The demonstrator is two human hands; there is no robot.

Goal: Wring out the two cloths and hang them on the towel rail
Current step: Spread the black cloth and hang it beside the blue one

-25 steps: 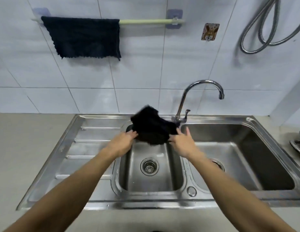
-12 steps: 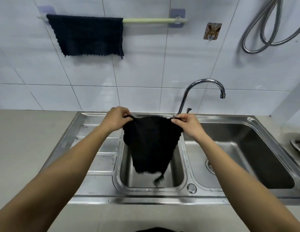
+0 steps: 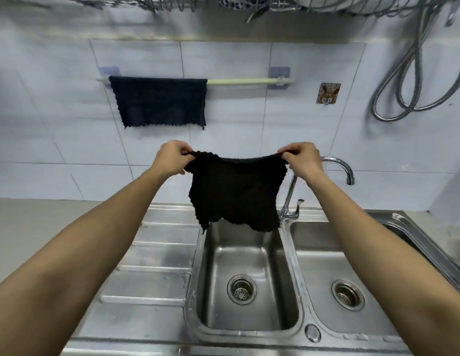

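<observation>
A black cloth (image 3: pixel 236 191) hangs spread out above the small sink basin (image 3: pixel 249 258). My left hand (image 3: pixel 172 158) pinches its upper left corner and my right hand (image 3: pixel 302 158) pinches its upper right corner. A dark blue cloth (image 3: pixel 159 101) hangs over the left part of the pale green towel rail (image 3: pixel 244 81) on the tiled wall. The right part of the rail is bare. The black cloth is held below the rail and nearer to me.
The curved tap (image 3: pixel 336 165) stands just right of my right hand. A larger basin (image 3: pixel 352 278) lies to the right and a ribbed draining board (image 3: pixel 157 253) to the left. A wire dish rack (image 3: pixel 249 3) hangs overhead. A metal hose (image 3: pixel 403 98) loops on the wall.
Both hands have lifted the black cloth up from the basin and pulled its top edge wider apart. The head has tilted up, bringing the overhead rack into view.
</observation>
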